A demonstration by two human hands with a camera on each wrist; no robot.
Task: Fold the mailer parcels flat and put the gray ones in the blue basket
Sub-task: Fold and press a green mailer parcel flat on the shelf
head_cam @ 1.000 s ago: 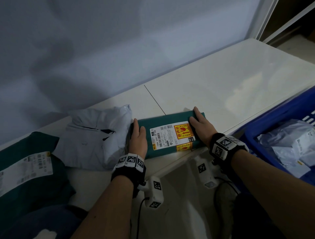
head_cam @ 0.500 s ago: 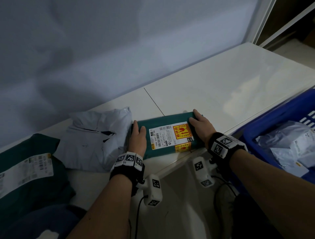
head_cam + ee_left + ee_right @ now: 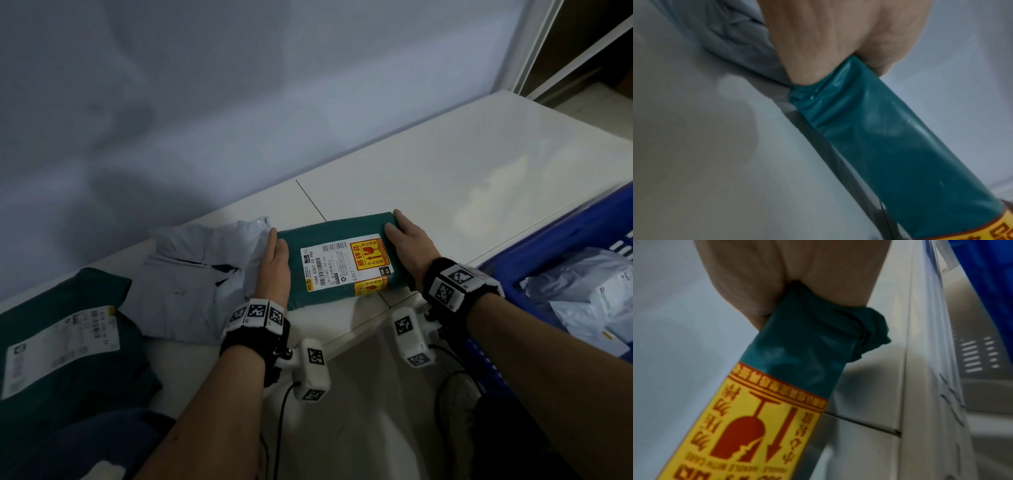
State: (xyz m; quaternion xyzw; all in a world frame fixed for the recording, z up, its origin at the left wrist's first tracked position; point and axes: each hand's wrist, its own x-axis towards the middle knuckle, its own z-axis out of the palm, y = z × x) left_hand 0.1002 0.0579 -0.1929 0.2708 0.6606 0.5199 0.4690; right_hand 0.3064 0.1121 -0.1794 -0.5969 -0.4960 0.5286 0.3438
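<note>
A folded green mailer [image 3: 329,236] with a white label and a yellow fragile sticker lies near the front edge of the white table [image 3: 445,164]. My left hand [image 3: 274,267] grips its left end and my right hand [image 3: 407,240] grips its right end, fingers laid along the top. The wrist views show the green mailer's [image 3: 900,146] [image 3: 807,340] ends squeezed in each hand. A crumpled gray mailer [image 3: 191,274] lies just left of my left hand. The blue basket [image 3: 555,240] stands at the right and holds gray mailers [image 3: 582,294].
Another green mailer [image 3: 68,308] with a white label lies at the far left. A pale wall runs behind the table. The table's right half is bare white surface. The floor shows below the table's front edge.
Both hands stay at the ends of the green mailer. Only the head view has shifted a little.
</note>
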